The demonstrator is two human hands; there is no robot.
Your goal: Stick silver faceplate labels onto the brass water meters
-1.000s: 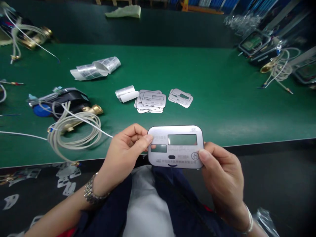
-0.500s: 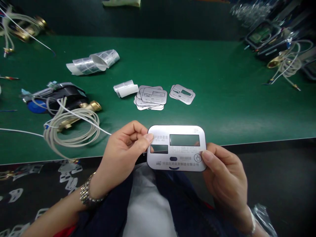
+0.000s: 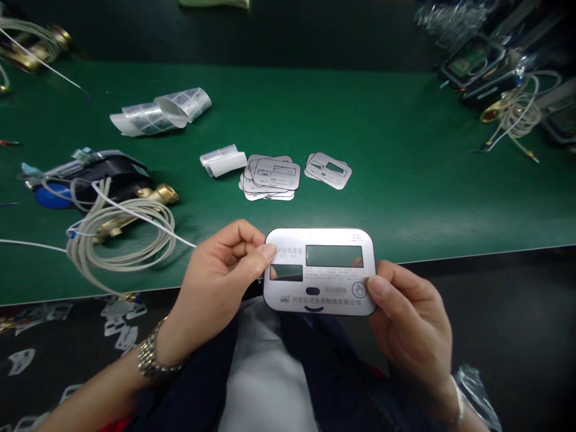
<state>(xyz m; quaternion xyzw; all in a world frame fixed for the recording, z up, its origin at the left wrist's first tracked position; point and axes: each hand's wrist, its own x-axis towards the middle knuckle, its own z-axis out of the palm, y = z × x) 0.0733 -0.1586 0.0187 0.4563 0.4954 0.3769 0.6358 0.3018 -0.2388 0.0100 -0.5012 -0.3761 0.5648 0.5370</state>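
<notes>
A silver faceplate with rounded corners, dark windows and printed text is held up in front of the table's near edge. My left hand pinches its left end between thumb and fingers. At the lower right corner, my right hand grips it the same way. Beyond it on the green table lie a stack of similar plates and a smaller pile to its right. A small rolled label sheet touches the stack's left side.
On the left sits a meter with brass fittings and coiled cable. A larger label roll lies behind it. More meters and cables are at the far right. Cut-out scraps lie below the table's left edge.
The table and everything on it appear shifted slightly left in view. Both hands keep hold of the faceplate, which looks slightly larger and closer.
</notes>
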